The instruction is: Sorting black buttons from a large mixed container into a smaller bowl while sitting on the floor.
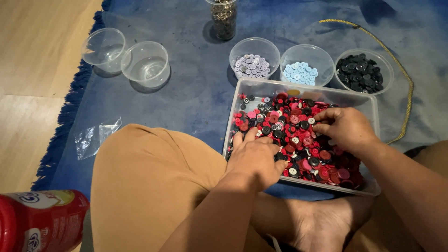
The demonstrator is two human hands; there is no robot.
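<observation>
1. My left hand (255,158) rests flat, fingers loose, on the mixed red and black buttons (298,140) at the near-left of the clear rectangular tray (368,105).
2. My right hand (345,128) pinches a small white button (311,121) mid-tray.
3. Far side: bowls of grey buttons (252,65), light blue buttons (301,72) and black buttons (360,72).
4. Two empty bowls (126,58) far left on the blue rug (186,93).

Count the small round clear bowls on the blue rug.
5: two empty ones at upper left; three behind the tray, holding grey buttons, light blue buttons and black buttons. None seems hidden.
</observation>
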